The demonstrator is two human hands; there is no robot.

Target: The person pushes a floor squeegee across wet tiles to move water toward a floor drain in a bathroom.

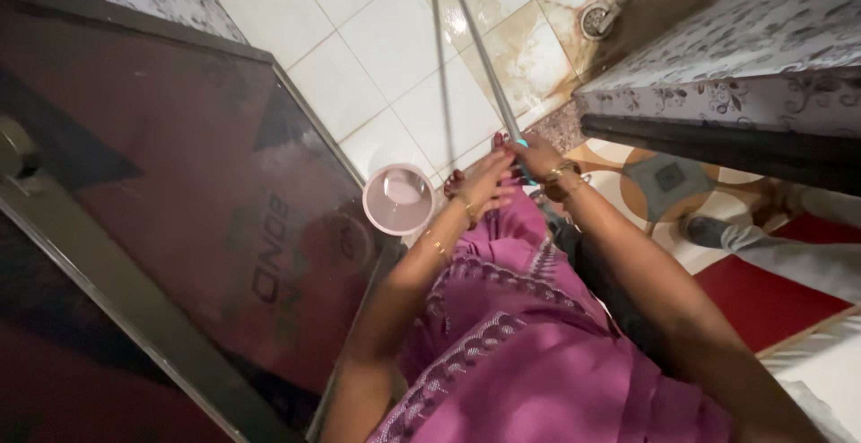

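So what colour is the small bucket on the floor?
Pale pink bucket, seen in the head view.

White square floor tiles (395, 39) run toward a round metal drain (595, 20), with brownish wet stains spreading around it. A dark glossy door (179, 192) in a metal frame fills the left side, and a floral-patterned counter (735, 57) with a dark edge juts in at the right. Below it lies a patterned mat (664, 178) beside a red floor section (762, 299), all under dim, warm light.
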